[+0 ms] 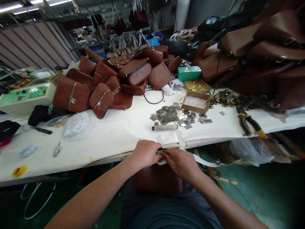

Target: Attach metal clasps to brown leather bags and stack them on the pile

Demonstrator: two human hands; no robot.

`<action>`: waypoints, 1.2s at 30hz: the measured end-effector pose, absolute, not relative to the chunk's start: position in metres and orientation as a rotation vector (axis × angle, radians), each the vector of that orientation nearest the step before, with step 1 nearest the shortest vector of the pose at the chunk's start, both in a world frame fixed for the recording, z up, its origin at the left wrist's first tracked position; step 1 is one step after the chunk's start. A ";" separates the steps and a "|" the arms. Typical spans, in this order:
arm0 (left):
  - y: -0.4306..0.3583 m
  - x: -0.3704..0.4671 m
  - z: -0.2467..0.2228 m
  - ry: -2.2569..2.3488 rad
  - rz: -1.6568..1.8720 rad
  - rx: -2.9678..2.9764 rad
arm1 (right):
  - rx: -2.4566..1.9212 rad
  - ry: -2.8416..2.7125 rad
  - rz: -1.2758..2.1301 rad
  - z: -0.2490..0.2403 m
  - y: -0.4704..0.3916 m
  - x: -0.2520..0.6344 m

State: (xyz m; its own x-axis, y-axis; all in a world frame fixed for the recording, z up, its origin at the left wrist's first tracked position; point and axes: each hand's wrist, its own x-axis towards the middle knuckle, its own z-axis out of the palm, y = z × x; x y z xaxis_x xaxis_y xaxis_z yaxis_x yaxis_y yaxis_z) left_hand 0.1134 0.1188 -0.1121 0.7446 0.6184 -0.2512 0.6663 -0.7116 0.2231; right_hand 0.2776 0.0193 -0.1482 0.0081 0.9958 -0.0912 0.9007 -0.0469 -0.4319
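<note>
One brown bag (158,180) beneath both hands (183,161).

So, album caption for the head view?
Left hand and right hand close together at a table, metal plates and brown bags beyond.

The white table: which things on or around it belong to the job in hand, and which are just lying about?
Probably in the job:
small piece between left hand and right hand, details unclear
brown leather item below them
perhaps the metal plates nearby

Apparently just lying about:
yellow ring
black loop
pliers, untouched
</note>
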 end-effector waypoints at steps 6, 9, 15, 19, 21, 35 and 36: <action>0.115 0.124 -0.112 0.937 -0.249 2.740 | -2.066 -1.988 0.539 -0.147 0.018 0.281; 0.106 0.127 -0.113 0.909 -0.261 2.787 | -2.111 -2.021 0.515 -0.147 0.019 0.282; 0.091 0.138 -0.115 0.851 -0.292 2.884 | -1.991 -2.184 0.524 -0.142 0.021 0.297; 0.084 0.147 -0.113 0.783 -0.327 2.952 | -1.931 -2.155 0.645 -0.140 0.018 0.314; 0.080 0.151 -0.111 0.749 -0.322 2.965 | -1.873 -2.140 0.751 -0.137 0.016 0.323; 0.102 0.119 -0.114 0.912 -0.251 2.850 | -1.553 -1.034 1.375 -0.138 -0.045 0.382; 0.105 0.115 -0.114 0.928 -0.254 2.805 | -1.617 -0.937 1.322 -0.152 -0.047 0.391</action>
State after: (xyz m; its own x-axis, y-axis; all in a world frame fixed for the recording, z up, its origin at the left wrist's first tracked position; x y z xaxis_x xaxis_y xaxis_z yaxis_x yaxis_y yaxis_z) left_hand 0.1146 0.1047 -0.1136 0.7913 0.5722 -0.2155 0.6021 -0.7904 0.1124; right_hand 0.3912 -0.0474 -0.1520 0.1693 0.9142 -0.3681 0.0452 -0.3803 -0.9238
